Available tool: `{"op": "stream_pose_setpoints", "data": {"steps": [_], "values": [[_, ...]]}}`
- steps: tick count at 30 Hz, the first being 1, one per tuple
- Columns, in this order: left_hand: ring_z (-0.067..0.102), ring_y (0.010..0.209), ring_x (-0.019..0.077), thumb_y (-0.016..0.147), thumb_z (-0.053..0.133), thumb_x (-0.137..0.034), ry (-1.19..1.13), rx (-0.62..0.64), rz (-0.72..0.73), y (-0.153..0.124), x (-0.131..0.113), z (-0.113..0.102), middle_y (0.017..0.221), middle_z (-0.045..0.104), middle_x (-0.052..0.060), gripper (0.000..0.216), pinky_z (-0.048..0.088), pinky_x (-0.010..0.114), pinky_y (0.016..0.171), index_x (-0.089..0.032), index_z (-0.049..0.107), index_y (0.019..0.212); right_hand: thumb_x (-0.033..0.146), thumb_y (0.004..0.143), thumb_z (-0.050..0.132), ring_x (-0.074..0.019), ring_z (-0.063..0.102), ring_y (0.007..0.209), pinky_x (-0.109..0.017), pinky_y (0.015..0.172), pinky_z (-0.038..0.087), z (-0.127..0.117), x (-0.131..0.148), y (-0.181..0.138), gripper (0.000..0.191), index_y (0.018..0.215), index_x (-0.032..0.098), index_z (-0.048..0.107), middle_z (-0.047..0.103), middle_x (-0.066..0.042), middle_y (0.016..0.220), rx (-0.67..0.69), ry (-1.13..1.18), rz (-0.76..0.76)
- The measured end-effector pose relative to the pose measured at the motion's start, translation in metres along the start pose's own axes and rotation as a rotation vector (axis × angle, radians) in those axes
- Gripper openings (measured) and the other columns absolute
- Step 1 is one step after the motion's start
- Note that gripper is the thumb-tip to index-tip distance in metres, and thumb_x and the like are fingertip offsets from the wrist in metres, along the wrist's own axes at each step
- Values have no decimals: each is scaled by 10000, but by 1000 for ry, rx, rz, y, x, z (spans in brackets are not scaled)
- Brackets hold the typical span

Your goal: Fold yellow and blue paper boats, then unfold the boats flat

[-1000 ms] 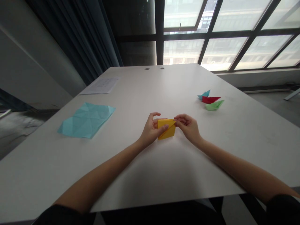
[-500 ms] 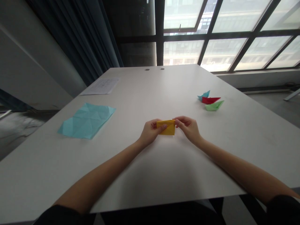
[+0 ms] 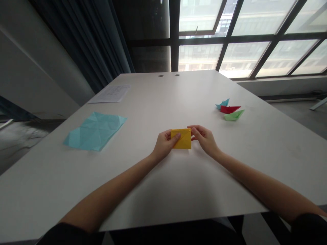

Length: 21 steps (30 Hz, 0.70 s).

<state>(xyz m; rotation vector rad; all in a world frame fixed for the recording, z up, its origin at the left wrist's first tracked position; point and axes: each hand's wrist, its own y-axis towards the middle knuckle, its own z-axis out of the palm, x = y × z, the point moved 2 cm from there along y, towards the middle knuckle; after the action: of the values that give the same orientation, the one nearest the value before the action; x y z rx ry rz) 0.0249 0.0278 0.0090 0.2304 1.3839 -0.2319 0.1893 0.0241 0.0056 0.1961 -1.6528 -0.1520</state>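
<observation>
A folded yellow paper (image 3: pixel 182 139) lies at the middle of the white table (image 3: pixel 178 183), held between both hands. My left hand (image 3: pixel 164 145) grips its left edge, thumb on top and fingers curled behind. At the paper's upper right corner my right hand (image 3: pixel 204 139) pinches it with curled fingers. The paper now looks like a flat rectangle.
A creased light-blue sheet (image 3: pixel 95 131) lies flat to the left. A white printed sheet (image 3: pixel 111 93) sits further back on the left. Three small folded paper boats, teal (image 3: pixel 222 103), red (image 3: pixel 229 109) and green (image 3: pixel 233 115), rest at the right. Windows stand beyond the table's far edge.
The diagonal flap seen a second ago has been folded flat, so the yellow paper is now a plain rectangle. Both hands stayed on it, shifting only slightly.
</observation>
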Motion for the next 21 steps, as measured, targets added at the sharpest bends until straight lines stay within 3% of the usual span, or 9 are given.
{"op": "stream_pose_setpoints", "data": {"steps": [5,9,12,14,18,21], "values": [[636,719,178,685,651,-386,18,-75,18,2,2,-5,797,682,56,330,511,286,658,-101,639,852,442,682,646,-163,619,651,-279,592,512,5,-5,-3,290,748,160,629,666,-45,721,109,-71,63],[633,710,159,674,655,-301,38,-64,-5,2,-1,-5,763,676,42,236,507,256,647,-102,623,797,458,725,598,-155,610,637,-271,578,505,4,-4,-3,295,774,167,597,653,-41,719,47,-84,19],[623,634,140,655,668,-275,84,-45,-59,1,0,-6,684,665,22,288,505,247,597,-116,581,879,484,737,574,-135,585,565,-242,505,483,2,-4,-1,328,831,170,583,632,-23,670,6,-105,18],[611,602,133,670,661,-310,158,-43,-49,2,3,-9,654,658,17,337,497,242,570,-126,558,934,497,728,577,-122,558,502,-227,456,457,0,-5,1,351,846,167,592,619,-10,618,21,-167,36],[575,568,122,712,612,-371,344,-52,19,6,9,-17,637,639,29,285,456,223,527,-118,585,841,465,764,546,-118,551,476,-225,462,426,-1,-8,3,314,847,172,623,632,-6,599,107,-380,65],[555,547,124,753,565,-344,571,-62,44,6,9,-19,603,625,14,234,436,235,525,-135,594,853,402,784,544,-132,569,567,-240,539,424,-4,-11,4,242,856,197,650,646,-7,649,120,-594,-30]]}}
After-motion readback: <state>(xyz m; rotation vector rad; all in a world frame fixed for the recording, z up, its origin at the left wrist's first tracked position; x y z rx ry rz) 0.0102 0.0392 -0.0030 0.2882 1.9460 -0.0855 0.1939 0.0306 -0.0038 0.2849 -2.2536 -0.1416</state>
